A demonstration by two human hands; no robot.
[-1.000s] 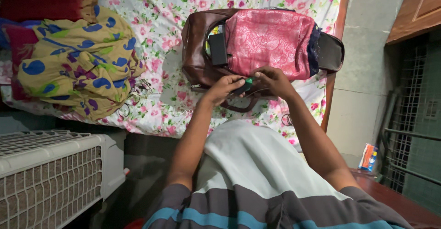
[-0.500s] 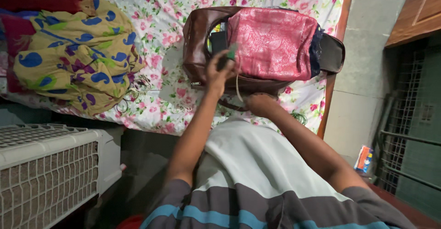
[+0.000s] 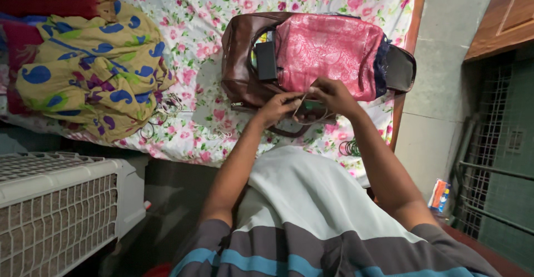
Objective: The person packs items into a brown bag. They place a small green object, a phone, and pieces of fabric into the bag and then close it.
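A brown leather bag (image 3: 238, 60) lies open on a floral bedsheet (image 3: 194, 15). A pink patterned cloth (image 3: 328, 49) and a black rectangular item (image 3: 266, 60) sit in its mouth. My left hand (image 3: 277, 109) and my right hand (image 3: 332, 95) meet at the bag's near edge. Between them they pinch a small green item (image 3: 313, 105) with a thin pale cord (image 3: 298, 109) looped off it. The left fingers are on the cord and the right fingers are on the green piece. The hands hide most of the item.
A crumpled yellow cloth with blue shapes (image 3: 94, 68) lies on the bed at the left, with thin wires (image 3: 167, 110) beside it. A white grilled appliance (image 3: 55, 210) stands at the lower left. The bed's wooden edge (image 3: 409, 38), a metal grille (image 3: 495, 166) and a small colourful packet (image 3: 439, 194) are at the right.
Half a second ago my left hand was up at the bag's mouth with the green item and the cord pulled taut. It has come back down to my right hand at the bag's near edge.
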